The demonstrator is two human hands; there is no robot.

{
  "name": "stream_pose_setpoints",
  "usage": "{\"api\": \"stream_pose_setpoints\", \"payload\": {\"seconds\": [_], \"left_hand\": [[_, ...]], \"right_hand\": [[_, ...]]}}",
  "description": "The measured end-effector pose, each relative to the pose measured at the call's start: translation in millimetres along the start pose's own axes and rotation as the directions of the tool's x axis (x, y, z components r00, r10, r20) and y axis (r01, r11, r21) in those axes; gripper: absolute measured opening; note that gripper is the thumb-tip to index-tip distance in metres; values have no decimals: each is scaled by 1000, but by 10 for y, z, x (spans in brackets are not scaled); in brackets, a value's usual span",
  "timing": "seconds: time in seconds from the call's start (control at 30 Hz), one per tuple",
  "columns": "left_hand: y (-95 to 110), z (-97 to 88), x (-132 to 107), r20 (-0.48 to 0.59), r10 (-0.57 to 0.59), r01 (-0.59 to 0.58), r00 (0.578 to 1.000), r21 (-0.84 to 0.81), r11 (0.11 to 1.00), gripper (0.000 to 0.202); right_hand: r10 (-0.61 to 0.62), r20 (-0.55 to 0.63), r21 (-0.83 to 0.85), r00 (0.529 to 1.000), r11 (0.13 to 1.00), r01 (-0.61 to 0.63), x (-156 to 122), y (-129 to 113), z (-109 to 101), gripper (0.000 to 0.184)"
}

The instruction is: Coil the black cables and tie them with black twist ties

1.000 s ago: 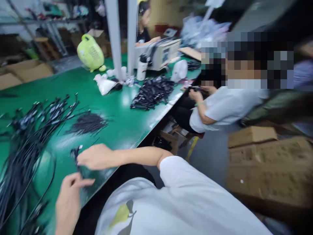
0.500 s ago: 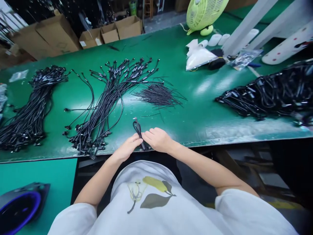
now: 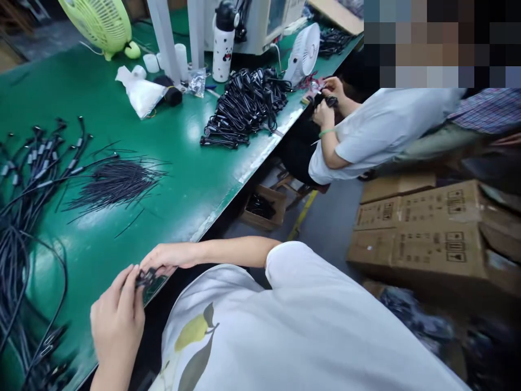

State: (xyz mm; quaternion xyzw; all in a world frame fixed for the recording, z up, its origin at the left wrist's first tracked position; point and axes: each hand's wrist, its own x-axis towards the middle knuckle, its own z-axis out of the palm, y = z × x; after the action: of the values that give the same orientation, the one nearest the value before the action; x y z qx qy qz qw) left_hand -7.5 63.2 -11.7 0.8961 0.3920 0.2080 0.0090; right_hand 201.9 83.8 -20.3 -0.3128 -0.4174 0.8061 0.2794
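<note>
Well, at the far left of the green workbench (image 3: 49, 108), a fanned bundle of black cables (image 3: 24, 217) runs off the frame, with a pile of thin loose black wires (image 3: 118, 184) just to its right. Below those, your left hand (image 3: 117, 320) is clenched around a small black cable end (image 3: 146, 278), which sits just above the bench's near edge. Your right hand (image 3: 163, 258) reaches across your body, its fingertips (image 3: 157, 262) closing on that same piece from above, so both hands are grasping it. Further right on the bench lie a white plastic bag (image 3: 140, 92), then a lime-green fan (image 3: 95, 21) behind it and a white bottle (image 3: 223, 43). A heap of black cords (image 3: 244, 106) rests near a small white fan (image 3: 303, 54). Beyond the bench edge, a co-worker's hands (image 3: 329, 98) hold something black, too small to tell. Stacked cardboard cartons (image 3: 419, 233) fill the floor at the far right.
</note>
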Motion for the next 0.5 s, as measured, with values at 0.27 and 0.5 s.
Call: {"api": "stream_pose_setpoints", "payload": {"seconds": [0.27,0.5], "left_hand": [[200,-67,231,260,126,-158,957,106,982,34],[74,-137,338,42,-254,257,966,-168,952,65]], "right_hand": [[-127,-12,-851,992,522,56,-341,-67,-71,29],[-476,-112,-972,872,-129,-195,-296,85,-159,28]]}}
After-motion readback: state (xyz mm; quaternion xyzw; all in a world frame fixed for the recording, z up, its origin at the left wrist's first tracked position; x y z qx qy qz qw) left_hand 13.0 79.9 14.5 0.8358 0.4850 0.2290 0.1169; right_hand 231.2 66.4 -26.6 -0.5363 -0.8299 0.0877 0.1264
